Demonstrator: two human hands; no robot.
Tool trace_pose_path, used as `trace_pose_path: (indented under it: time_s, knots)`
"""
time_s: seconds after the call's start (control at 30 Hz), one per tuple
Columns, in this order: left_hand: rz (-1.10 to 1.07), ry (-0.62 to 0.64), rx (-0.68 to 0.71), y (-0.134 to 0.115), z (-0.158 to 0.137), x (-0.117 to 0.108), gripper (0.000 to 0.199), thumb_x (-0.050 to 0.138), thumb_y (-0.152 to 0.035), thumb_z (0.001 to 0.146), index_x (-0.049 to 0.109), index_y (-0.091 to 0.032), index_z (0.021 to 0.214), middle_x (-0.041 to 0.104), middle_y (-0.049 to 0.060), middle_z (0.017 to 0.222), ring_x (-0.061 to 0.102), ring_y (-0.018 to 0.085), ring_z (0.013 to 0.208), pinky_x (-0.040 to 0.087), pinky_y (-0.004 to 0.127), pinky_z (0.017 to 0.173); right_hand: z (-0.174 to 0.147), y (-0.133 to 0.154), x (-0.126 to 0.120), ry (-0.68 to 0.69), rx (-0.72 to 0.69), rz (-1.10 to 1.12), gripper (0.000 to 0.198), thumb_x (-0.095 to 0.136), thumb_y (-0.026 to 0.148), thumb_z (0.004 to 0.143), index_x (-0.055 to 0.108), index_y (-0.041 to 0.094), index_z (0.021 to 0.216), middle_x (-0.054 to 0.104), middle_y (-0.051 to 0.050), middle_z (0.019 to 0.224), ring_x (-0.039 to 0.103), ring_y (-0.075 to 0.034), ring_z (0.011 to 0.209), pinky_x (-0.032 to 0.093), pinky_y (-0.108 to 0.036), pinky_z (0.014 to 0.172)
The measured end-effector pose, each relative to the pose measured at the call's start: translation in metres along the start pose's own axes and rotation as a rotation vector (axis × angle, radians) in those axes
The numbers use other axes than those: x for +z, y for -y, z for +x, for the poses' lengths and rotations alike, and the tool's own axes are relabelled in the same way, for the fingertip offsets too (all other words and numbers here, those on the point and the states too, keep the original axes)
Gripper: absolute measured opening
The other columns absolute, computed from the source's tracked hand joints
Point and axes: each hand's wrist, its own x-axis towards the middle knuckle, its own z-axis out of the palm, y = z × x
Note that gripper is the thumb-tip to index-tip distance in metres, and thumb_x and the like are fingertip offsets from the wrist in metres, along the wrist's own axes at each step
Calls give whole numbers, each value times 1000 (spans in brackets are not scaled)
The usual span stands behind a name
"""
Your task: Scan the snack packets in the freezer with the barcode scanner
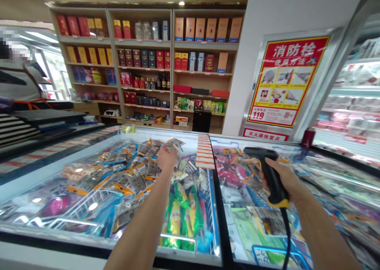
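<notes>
My right hand [283, 181] grips the handle of a black and yellow barcode scanner [274, 183], its head turned to the left and its cable hanging down. Over the left half of a glass-topped chest freezer [221, 206], my left hand [166, 158] is closed on a small clear snack packet [175, 146]; motion blurs its fingertips. Many similar packets [132, 179] with orange and blue edges are heaped on the glass around that hand. Beneath the scanner more packets [268, 220] lie on the right-hand glass.
A strip of price labels [204, 153] runs along the freezer's middle divider. Green and yellow ice-cream packs [181, 210] show under the glass. A roll of tape [128, 128] sits on the back rim. Shelves of boxes [142, 58] stand behind, and a person's torso [20, 84] is at far left.
</notes>
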Motion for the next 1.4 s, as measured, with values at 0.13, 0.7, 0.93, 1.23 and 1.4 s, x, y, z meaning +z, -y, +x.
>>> trace_pose_path:
  time_s: [0.13, 0.7, 0.93, 1.23, 1.4]
  knots:
    - [118, -27, 144, -19, -20, 5, 40, 48, -16, 68, 46, -14, 108, 43, 13, 119, 34, 26, 115, 25, 41, 95, 7, 0, -23, -92, -5, -2, 20, 49, 37, 73, 50, 18, 66, 55, 0, 46, 50, -12, 34, 39, -21, 30]
    - [627, 1134, 880, -54, -219, 54, 58, 52, -61, 58, 58, -18, 96, 57, 12, 99, 49, 29, 96, 37, 43, 80, 8, 1, -37, -70, 3, 53, 22, 47, 38, 74, 51, 17, 69, 54, 1, 46, 50, -11, 35, 39, -21, 30]
    - [417, 828, 606, -51, -173, 52, 33, 62, -30, 60, 57, -18, 90, 58, 9, 98, 50, 25, 97, 34, 37, 83, 10, -4, -37, -38, -1, 68, 24, 47, 39, 74, 51, 16, 68, 55, 0, 47, 50, -12, 35, 39, -21, 30]
    - [171, 614, 246, -26, -82, 45, 21, 47, -23, 73, 58, -15, 90, 64, 5, 84, 58, 14, 74, 41, 21, 62, 4, -15, -3, 137, 65, 51, 25, 48, 39, 73, 51, 15, 68, 56, 0, 48, 50, -10, 35, 39, -20, 30]
    - [135, 542, 146, -21, -52, 29, 32, 55, -24, 68, 56, -13, 98, 63, 3, 76, 57, 11, 61, 39, 18, 51, -2, -28, 21, 274, 67, -68, 33, 47, 45, 73, 54, 14, 65, 56, -2, 46, 49, -10, 34, 39, -19, 31]
